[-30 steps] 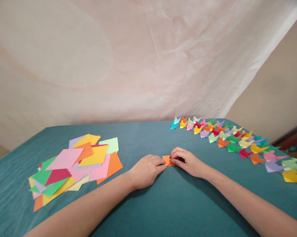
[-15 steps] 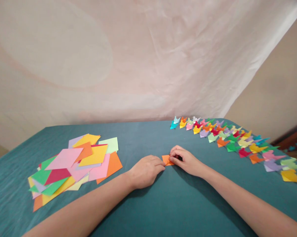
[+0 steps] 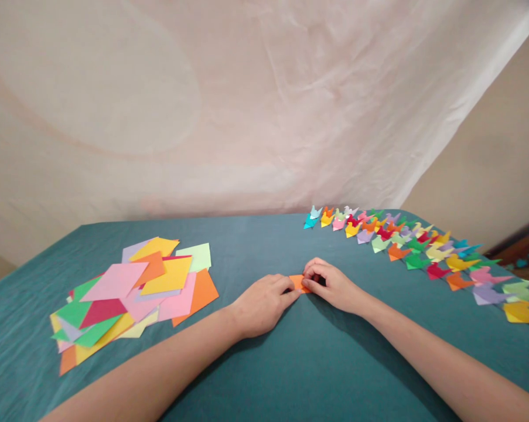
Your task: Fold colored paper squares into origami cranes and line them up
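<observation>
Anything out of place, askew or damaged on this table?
Nothing is damaged or spilled. The only untidy spot is the pile of coloured sheets on the left, fanned and overlapping at mixed angles, while the folded figures on the right sit in rough rows. The left hand and right hand both touch the orange paper.

You've got a table point(image 3: 246, 240) under a teal cloth filling the whole 6 o'clock half of your view, a bit wrinkly toward 8 o'clock. Behind it, from 9 round to 1 o'clock, hangs a big creased pinkish-white sheet point(image 3: 246, 117), basically your backdrop. At 3 o'clock a plain beige wall point(image 3: 501, 152) peeks out past its slanted edge, with a dark wooden strip point(image 3: 516, 247) low down. Light's soft and pretty even.
</observation>
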A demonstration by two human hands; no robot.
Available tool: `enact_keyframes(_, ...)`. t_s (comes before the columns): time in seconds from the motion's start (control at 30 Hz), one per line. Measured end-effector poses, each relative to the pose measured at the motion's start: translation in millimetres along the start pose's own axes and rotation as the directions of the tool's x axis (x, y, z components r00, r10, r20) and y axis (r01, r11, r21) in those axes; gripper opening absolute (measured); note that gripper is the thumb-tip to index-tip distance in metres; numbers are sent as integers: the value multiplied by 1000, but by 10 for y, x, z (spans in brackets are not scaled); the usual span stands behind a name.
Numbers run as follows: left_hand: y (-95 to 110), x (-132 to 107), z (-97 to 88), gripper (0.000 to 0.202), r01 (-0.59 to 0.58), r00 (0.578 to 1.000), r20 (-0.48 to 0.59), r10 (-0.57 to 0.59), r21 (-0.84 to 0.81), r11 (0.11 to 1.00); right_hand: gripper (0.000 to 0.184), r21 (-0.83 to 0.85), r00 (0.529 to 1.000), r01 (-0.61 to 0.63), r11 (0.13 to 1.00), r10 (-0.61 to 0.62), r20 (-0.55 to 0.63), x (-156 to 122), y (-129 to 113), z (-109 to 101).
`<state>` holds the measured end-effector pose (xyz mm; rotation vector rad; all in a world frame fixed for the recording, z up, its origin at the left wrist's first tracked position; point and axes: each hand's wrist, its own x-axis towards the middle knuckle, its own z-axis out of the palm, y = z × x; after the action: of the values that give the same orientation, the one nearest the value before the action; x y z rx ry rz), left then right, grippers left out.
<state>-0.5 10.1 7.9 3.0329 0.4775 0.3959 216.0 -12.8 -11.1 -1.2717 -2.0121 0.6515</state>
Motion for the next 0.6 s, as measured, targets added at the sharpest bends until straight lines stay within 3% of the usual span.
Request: enact_keyframes(0.6, 46, 17, -36, 26, -8, 998, 57, 5, 61, 998, 11, -19, 999, 1, 1000, -1, -35, 2, 7, 33)
